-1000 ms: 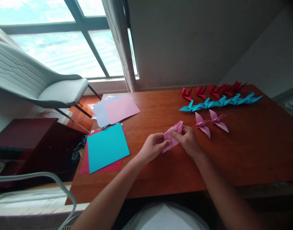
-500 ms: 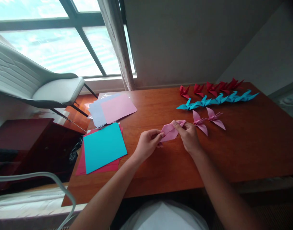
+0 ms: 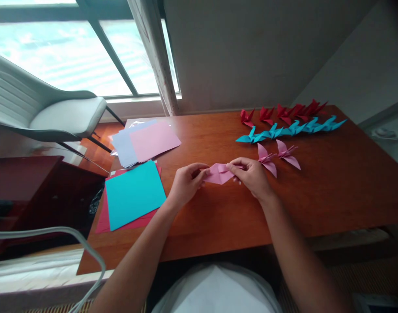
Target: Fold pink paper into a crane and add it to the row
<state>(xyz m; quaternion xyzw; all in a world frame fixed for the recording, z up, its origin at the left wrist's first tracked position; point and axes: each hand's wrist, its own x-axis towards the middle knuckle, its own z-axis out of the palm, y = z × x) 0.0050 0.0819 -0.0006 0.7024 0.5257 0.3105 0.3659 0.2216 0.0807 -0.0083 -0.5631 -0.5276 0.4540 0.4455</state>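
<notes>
The worktop (image 3: 218, 226) bore pink birds (image 3: 270, 166); left of them, left hand (image 3: 187, 182) and right hand (image 3: 252, 177) pinched the paper (image 3: 219, 175). Folding seemed in hand, the next move likely needing careful creasing.

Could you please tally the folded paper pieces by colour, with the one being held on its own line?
Red birds: 5, the ones at the right end crowded together
Blue birds: 5
Pink birds: 2
Pink folded piece between the left hand and right hand: 1
Total: 13
</notes>
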